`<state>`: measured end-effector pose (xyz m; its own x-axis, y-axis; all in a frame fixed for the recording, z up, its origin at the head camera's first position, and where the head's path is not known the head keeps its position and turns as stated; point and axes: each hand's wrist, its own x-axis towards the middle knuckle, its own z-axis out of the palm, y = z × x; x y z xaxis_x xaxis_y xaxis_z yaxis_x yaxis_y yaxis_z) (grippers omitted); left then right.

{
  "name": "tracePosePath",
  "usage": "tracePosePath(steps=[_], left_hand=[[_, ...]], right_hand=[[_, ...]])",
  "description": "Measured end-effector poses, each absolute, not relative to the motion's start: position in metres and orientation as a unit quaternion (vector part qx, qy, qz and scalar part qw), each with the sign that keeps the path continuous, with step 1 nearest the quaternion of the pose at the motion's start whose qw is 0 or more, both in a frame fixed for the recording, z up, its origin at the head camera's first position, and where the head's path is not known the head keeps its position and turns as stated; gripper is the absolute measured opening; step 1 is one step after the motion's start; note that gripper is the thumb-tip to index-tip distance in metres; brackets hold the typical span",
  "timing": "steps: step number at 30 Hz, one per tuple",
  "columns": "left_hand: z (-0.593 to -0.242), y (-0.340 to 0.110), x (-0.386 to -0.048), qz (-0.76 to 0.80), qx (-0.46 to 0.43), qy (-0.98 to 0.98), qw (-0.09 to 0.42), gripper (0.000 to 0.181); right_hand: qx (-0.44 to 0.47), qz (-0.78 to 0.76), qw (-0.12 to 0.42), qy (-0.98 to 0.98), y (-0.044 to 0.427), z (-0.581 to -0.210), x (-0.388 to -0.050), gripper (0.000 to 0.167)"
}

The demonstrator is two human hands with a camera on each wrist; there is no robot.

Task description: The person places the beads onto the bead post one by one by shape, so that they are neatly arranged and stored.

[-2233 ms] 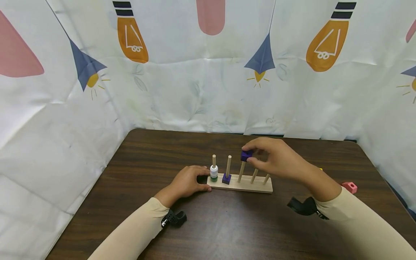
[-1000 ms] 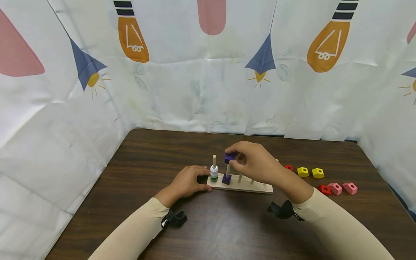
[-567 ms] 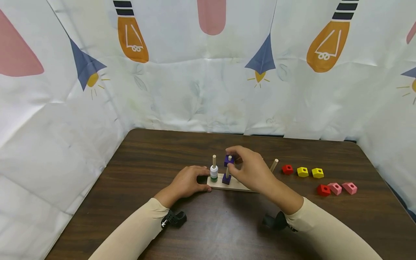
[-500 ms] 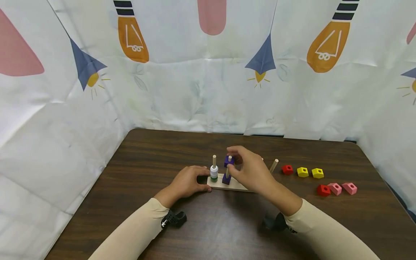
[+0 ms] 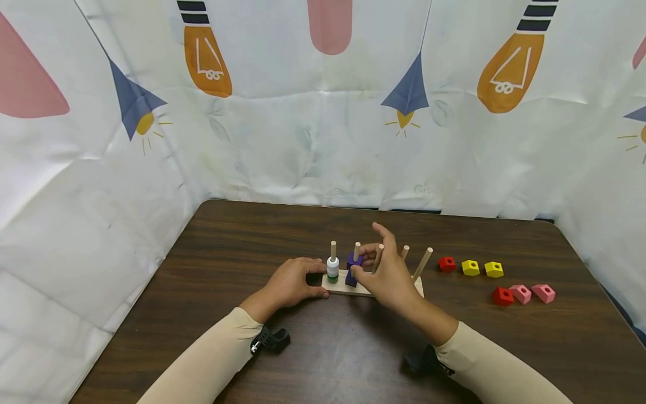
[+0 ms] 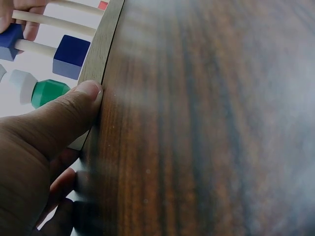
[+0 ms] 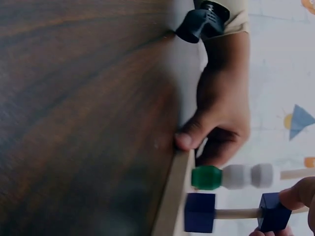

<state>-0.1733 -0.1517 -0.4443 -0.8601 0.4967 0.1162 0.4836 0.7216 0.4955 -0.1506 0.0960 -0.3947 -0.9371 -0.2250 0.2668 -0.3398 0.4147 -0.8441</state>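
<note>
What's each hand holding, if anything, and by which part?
The right hand pinches the upper purple block by its sides; the left hand grips the wooden base by its left end.

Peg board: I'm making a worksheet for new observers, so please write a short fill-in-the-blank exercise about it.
The left hand grips one end of the wooden base, which bears ____ pegs.
Of the two purple blocks on one peg, the right hand holds the ____ one.
Loose on the table lie two red blocks, two pink blocks and two ____ blocks.
Missing words: five; upper; yellow.
</note>
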Motion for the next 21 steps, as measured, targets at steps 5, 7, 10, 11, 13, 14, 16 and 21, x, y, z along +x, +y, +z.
tracePosePath(steps=[5, 7, 10, 11, 13, 14, 16, 21], left_hand=[[-0.444, -0.151, -0.173, 0.266, 0.265, 0.927, 0.011, 0.051], [-0.444, -0.151, -0.173, 0.268, 0.265, 0.926, 0.011, 0.051], [-0.444, -0.151, -0.174, 0.269, 0.265, 0.926, 0.012, 0.051], [-0.443, -0.151, -0.174, 0.27, 0.264, 0.926, 0.013, 0.051], [-0.443, -0.151, -0.174, 0.271, 0.263, 0.926, 0.015, 0.051], [-0.443, -0.151, -0.174, 0.271, 0.262, 0.926, 0.016, 0.051], [-0.443, -0.151, -0.174, 0.271, 0.26, 0.927, 0.017, 0.051], [-0.444, -0.151, -0.174, 0.268, 0.257, 0.928, 0.018, 0.052]], right_hand=[[0.148, 0.517, 0.036, -0.842, 0.095, -0.405, -0.151, 0.096], [0.144, 0.516, 0.032, -0.844, 0.095, -0.409, -0.151, 0.092], [0.142, 0.517, 0.027, -0.844, 0.095, -0.414, -0.151, 0.084], [0.142, 0.519, 0.025, -0.843, 0.095, -0.416, -0.151, 0.081], [0.14, 0.521, 0.023, -0.842, 0.095, -0.419, -0.152, 0.077], [0.139, 0.521, 0.022, -0.842, 0.095, -0.42, -0.152, 0.076], [0.139, 0.519, 0.02, -0.843, 0.094, -0.422, -0.152, 0.074], [0.139, 0.51, 0.02, -0.849, 0.095, -0.426, -0.151, 0.072]])
